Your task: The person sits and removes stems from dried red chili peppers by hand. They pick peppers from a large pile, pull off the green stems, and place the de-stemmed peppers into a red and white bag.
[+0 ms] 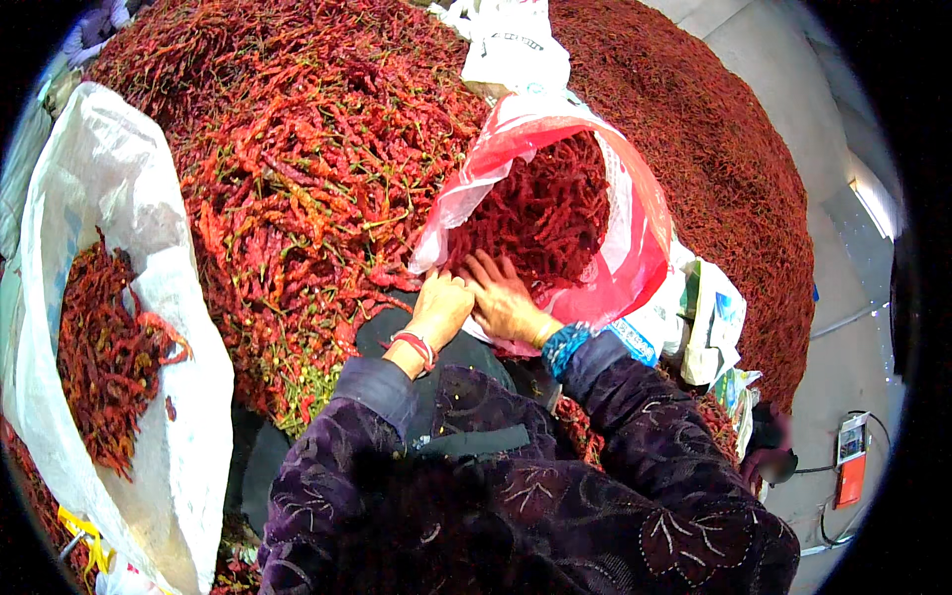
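Observation:
A pink-lined woven sack (643,223) lies with its mouth towards me, partly filled with dark red dried chili peppers (550,216). My left hand (440,303) is at the near left rim of the mouth with its fingers curled. What lies in those fingers is hidden. Beside it, touching or nearly so, my right hand (509,305) reaches over the near rim. Its fingers are a little apart against the peppers, and I see nothing held in them. Brighter red chilies with stems form a large heap (312,171) left of the sack.
At left a white woven sack (190,357) gapes around more dried chilies (111,357). A second, darker chili pile (699,149) rises at right. White bags (517,52) lie between the piles. An orange and grey device (850,461) with cables sits on the concrete floor (840,357).

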A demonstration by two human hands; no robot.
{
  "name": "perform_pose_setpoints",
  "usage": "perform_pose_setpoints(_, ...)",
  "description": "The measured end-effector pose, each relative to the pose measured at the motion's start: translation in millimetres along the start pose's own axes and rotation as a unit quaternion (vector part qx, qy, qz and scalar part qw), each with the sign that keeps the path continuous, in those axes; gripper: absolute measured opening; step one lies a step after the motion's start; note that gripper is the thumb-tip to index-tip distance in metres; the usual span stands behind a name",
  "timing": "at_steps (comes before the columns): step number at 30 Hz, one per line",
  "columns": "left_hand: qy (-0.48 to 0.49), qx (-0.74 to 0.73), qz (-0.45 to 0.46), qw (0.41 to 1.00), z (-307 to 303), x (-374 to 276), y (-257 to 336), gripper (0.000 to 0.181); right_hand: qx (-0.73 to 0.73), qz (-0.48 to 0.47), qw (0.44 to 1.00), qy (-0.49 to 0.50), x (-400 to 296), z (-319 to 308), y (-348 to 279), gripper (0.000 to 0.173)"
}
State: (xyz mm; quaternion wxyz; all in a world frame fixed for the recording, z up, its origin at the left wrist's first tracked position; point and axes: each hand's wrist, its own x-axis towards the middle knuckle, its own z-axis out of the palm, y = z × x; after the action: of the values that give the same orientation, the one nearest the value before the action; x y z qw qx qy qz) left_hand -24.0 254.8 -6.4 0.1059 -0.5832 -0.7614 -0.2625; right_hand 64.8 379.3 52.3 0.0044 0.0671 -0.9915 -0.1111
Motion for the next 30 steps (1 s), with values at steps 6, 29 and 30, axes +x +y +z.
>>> perform_pose_setpoints(6,-0.071,-0.079,-0.019,0.994,6.7,5.8,0.0,0.011,-0.040,0.067,0.997,0.015,14.2,39.1,26.6,0.053)
perform_pose_setpoints(29,-0.082,-0.286,-0.048,0.953,-2.5,37.2,-22.1,0.009,-0.228,0.128,0.964,0.055,65.6,105.2,236.1,0.039)
perform_pose_setpoints(30,0.006,-0.300,-0.038,0.953,9.5,28.9,-24.8,0.012,-0.217,0.133,0.966,0.054,72.7,106.8,242.6,0.039)
